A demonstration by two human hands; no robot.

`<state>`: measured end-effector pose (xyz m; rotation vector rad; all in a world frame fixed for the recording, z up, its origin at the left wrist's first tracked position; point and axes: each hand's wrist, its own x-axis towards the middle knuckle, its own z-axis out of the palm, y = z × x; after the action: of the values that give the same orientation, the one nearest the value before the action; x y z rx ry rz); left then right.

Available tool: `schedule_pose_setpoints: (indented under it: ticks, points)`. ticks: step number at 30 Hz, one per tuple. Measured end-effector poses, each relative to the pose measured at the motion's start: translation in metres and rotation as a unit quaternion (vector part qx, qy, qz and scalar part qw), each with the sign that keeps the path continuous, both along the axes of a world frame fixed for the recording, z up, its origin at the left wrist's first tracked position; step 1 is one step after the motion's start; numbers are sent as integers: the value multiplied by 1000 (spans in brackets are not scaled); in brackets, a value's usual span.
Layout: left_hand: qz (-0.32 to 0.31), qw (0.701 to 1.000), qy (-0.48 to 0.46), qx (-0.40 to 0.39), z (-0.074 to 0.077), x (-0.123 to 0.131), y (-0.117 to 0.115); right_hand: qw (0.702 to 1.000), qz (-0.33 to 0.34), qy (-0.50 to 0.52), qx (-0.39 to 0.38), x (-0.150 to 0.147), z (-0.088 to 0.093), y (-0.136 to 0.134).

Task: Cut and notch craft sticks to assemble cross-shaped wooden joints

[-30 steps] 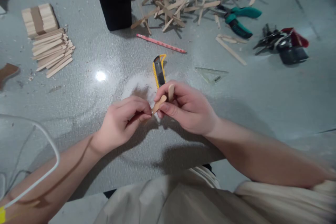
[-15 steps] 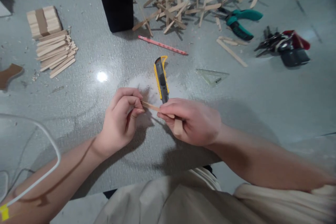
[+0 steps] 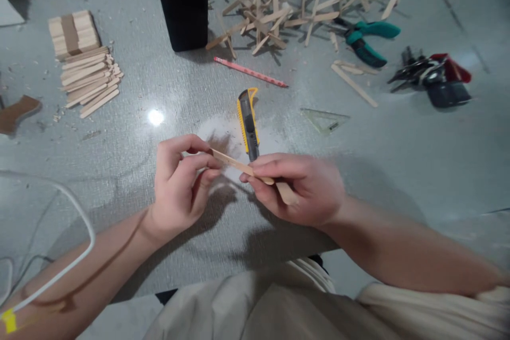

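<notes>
A thin wooden craft stick [image 3: 233, 162] slants between my two hands above the table. My right hand [image 3: 300, 186] pinches its right part between thumb and fingers, and a second wooden stick [image 3: 286, 193] shows against the same palm. My left hand [image 3: 181, 178] has curled fingers at the stick's left end, with the index fingertip against it and the thumb a little below. Just beyond the right fingertips lies a yellow and black utility knife [image 3: 249, 122], its lower end partly hidden by that hand. Pale dust [image 3: 217, 130] covers the tabletop around the knife.
Craft sticks lie in a banded bundle [image 3: 75, 34] and a loose pile [image 3: 91, 82] at left. Behind are a black box [image 3: 183, 5], joined sticks [image 3: 266, 16], a pink pencil [image 3: 251, 71], green pliers [image 3: 364, 42], keys [image 3: 430, 74] and a set square [image 3: 326, 119]. A white cable [image 3: 75, 202] crosses my left forearm.
More of the craft stick shows between my hands. The left fingers have spread slightly and the index fingertip has risen along the stick's end. My right hand has moved slightly right.
</notes>
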<state>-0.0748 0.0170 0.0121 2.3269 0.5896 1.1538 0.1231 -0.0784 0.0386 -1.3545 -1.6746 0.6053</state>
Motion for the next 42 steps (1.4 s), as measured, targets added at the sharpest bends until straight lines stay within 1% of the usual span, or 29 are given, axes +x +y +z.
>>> schedule_pose_setpoints:
  ticks: [4, 9, 13, 16, 20, 25, 28, 31, 32, 34, 36, 37, 39, 42]
  points:
    - [-5, 1000, 20, 8, 2, 0, 0, 1000, 1, -18, -17, 1, -1, -1]
    - [0, 1000, 14, 13, 2, 0, 1, 999, 11, -34, 3, 1, 1, 1]
    - [11, 1000, 2, -6, 0, 1, 2, 995, 60, -70, 23, 3, 2, 4]
    - [7, 1000, 14, 13, 1, 1, 2, 990, 97, -97, 22, 6, -1, 4]
    - [2, 998, 29, 47, 3, 2, 3, 988, 113, -102, 13, 10, -8, 0]
    - [-6, 994, 36, 107, 1, 4, 4, 985, 142, -100, -10, 12, -15, -5]
    - [-8, 990, 38, 134, 1, 4, 2, 987, 131, -97, -12, 12, -13, -5]
    - [-9, 991, 43, 127, 3, 5, 2, 986, 129, -106, -30, 10, -7, -3]
    - [-8, 992, 46, 118, 3, 5, 2, 987, 118, -106, -38, 10, -6, -2]
    - [-4, 995, 47, 93, 3, 5, 3, 993, 63, -91, -30, 9, -5, -2]
    - [5, 997, 38, 60, 2, 5, 5, 999, -2, -41, 12, 9, -9, -3]
    - [6, 998, 34, 44, 1, 5, 5, 999, -22, -7, 33, 9, -11, -3]
    - [2, 1000, 28, 6, -2, 4, 7, 996, -35, 60, 51, 9, -16, -3]
    - [-26, 998, 19, -45, -7, 2, 7, 992, -31, 117, 32, 10, -20, -3]
